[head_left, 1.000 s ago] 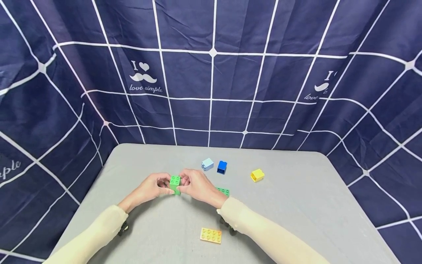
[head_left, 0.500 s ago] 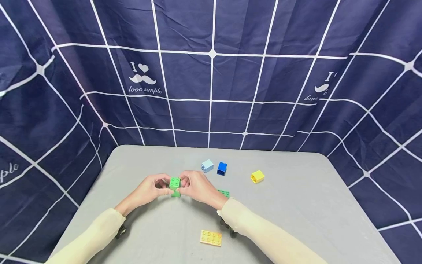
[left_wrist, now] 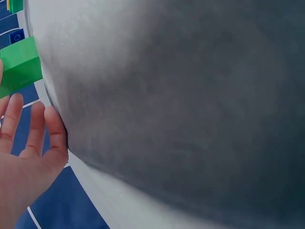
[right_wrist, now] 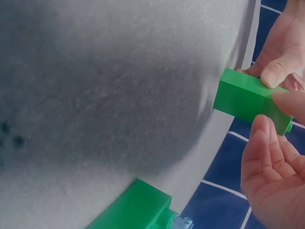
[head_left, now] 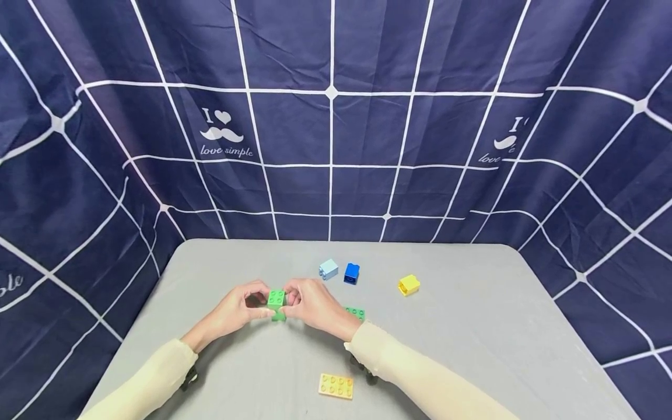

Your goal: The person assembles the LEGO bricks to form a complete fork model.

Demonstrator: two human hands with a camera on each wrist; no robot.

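Note:
In the head view, a stack of two bright green toy bricks (head_left: 276,299) stands upright between the two hands, studs on top. My left hand (head_left: 236,307) pinches it from the left, thumb in front. From the right, my right hand (head_left: 315,306) pinches the same stack with its thumb and fingers. Both thumbs lie across its front and hide part of it. A thin seam between the bricks shows on the green stack (right_wrist: 252,98) in the right wrist view. A darker green studded brick (head_left: 355,313) lies beside the right wrist, partly hidden by it.
Beyond the hands, a light blue brick (head_left: 328,269) and a dark blue brick (head_left: 352,273) lie on the grey table (head_left: 446,350). A yellow brick (head_left: 409,285) lies farther right. A pale yellow studded brick (head_left: 336,386) is near the front. A dark checked curtain (head_left: 294,128) surrounds the table.
The thumbs have come closer together across the front of the green stack. The head view has tilted up slightly, so everything sits lower. The loose bricks have not moved.

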